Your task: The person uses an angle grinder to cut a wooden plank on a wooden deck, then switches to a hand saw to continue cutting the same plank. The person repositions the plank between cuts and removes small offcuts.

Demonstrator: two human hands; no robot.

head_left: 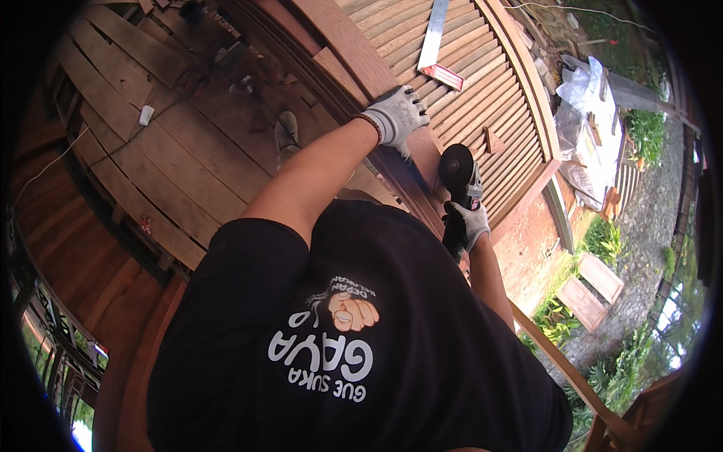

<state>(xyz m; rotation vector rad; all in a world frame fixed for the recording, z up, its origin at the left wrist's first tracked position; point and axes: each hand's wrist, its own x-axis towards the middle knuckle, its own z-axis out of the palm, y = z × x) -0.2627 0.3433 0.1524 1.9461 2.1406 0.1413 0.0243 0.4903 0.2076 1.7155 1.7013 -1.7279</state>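
Observation:
My left hand (398,114), in a pale grey glove with dark fingertips, grips a reddish wooden board (355,69) along the edge of a slatted louvre panel (504,98), its fingers bent over the wood. My right hand (468,222), also gloved, is closed on a black and silver angle grinder (473,188), whose dark disc (456,167) faces up beside the board, right of and below my left hand. A metal try square (433,41) with a red-edged handle lies across the slats. A small wooden offcut (493,142) rests on them nearer the grinder.
Weathered planks (151,173) with a cable and small white object (146,114) spread at left, near my shoe (286,132). Outside at right are crumpled plastic sheeting (584,143), two pale panels (580,301), plants and a grey path (640,226). A long batten (557,361) slants beside me.

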